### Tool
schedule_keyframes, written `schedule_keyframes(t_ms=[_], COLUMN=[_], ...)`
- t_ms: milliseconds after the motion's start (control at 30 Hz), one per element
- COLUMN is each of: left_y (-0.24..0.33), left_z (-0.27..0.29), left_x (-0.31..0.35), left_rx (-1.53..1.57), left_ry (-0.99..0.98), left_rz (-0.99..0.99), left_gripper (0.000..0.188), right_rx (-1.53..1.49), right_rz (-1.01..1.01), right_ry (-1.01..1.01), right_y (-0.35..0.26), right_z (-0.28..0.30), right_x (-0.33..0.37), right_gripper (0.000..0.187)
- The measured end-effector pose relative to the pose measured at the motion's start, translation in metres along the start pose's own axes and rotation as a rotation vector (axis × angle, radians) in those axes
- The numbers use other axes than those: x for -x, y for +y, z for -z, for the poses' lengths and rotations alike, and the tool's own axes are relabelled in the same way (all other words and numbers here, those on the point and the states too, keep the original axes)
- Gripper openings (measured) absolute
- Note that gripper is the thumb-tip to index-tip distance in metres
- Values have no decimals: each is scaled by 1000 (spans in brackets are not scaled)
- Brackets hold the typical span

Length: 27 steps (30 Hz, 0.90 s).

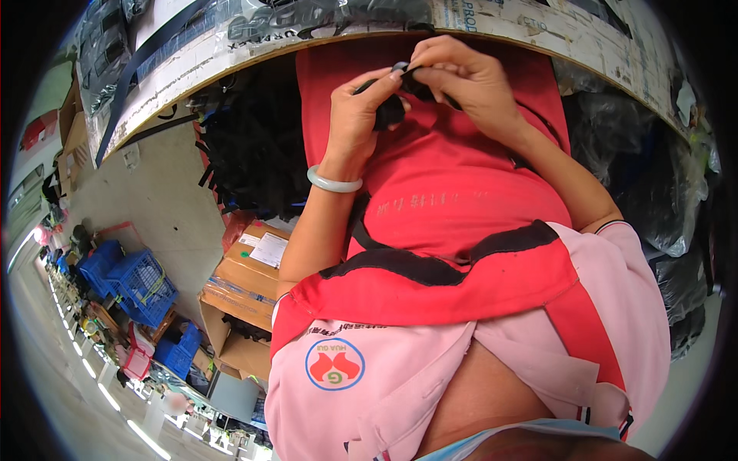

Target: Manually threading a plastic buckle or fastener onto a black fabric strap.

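My left hand [357, 115] is closed around a black strap-like piece [388, 113], its thumb and fingertips meeting near the tip of my right hand. A pale bangle [334, 180] sits on the left wrist. My right hand [473, 86] pinches the same black piece between thumb and forefinger, its other fingers curled. A small greyish, shiny bit shows between the two hands; its exact kind is too small to make out. Both hands are held above the red apron [461, 177] on my lap, just in front of the worktable edge.
Across the top runs a worn worktable [192, 84] with clear plastic bags and a dark strap [127, 84]. Black straps [254, 146] are heaped to the left, near an open cardboard box [250, 269]. Blue baskets [142, 288] stand farther left; plastic bags [661, 184] hang at the right.
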State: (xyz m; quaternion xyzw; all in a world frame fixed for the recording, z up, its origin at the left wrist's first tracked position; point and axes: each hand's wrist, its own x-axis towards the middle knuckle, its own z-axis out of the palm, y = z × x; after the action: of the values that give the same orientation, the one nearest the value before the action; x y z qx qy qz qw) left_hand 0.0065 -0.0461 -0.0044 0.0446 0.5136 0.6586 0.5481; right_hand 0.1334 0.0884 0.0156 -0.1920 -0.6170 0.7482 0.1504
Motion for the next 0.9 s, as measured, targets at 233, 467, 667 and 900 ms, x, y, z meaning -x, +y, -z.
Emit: schedule_keyframes(t_ms=[233,467,667,900], left_y=[2,-11,-9,7], left_z=[-14,-18,-6,15], left_x=[6,8,8,45], left_rx=[-86,-259,-377,-244], left_ry=[111,153,99,28], left_rz=[-188,-397,-492,-248], left_gripper=[24,15,13,11], right_rx=[140,126,-199,-108], right_rz=[-171,-307,-493,-590], right_ry=[28,27,-116,-288], right_y=[-18,-10,7,6], right_z=[11,4,18,5], right_x=[-2,-3,-7,-17], right_gripper=[16,22,21,16])
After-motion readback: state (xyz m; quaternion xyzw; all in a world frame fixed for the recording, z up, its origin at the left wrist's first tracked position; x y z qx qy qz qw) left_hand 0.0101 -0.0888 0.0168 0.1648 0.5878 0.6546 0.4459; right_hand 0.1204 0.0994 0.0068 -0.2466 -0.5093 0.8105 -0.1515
